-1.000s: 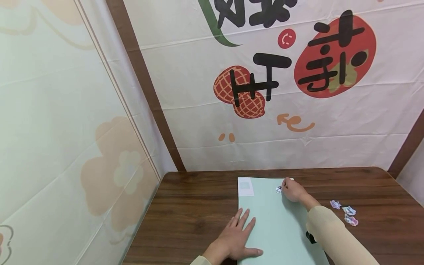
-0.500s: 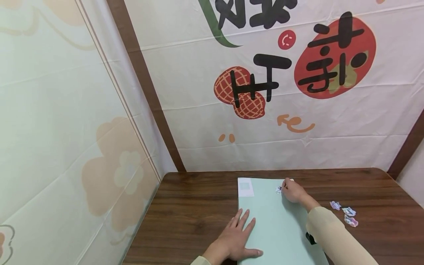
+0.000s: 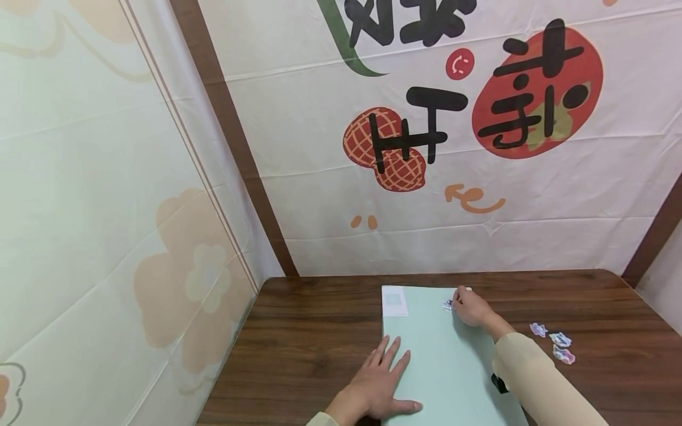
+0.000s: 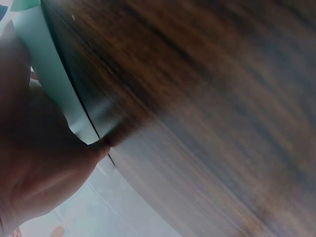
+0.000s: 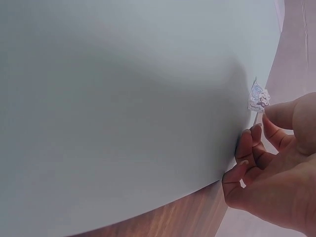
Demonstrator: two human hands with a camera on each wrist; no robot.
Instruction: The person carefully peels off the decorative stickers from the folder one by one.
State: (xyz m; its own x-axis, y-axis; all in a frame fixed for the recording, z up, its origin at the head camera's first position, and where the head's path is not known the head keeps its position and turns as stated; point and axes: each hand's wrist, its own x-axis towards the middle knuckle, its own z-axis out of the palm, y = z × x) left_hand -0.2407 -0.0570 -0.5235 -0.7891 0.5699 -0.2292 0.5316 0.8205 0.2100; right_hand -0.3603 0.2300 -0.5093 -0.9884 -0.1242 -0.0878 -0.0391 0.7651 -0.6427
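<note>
A pale mint-green board with a smooth surface lies lengthwise on the table. My left hand rests with spread fingers across its left edge; in the left wrist view part of that hand overlaps the board's edge. At the board's far right corner, my right hand pinches a small shiny sticker by one side. The right wrist view shows the sticker between thumb and index finger, close over the board, with the other fingers curled near the edge. The fingertips hide part of the sticker.
Several shiny stickers, among them a pink and blue one, lie on the brown wooden table to the right. A white label marks the board's far left corner. A black object shows beside the right sleeve. A printed cloth hangs behind.
</note>
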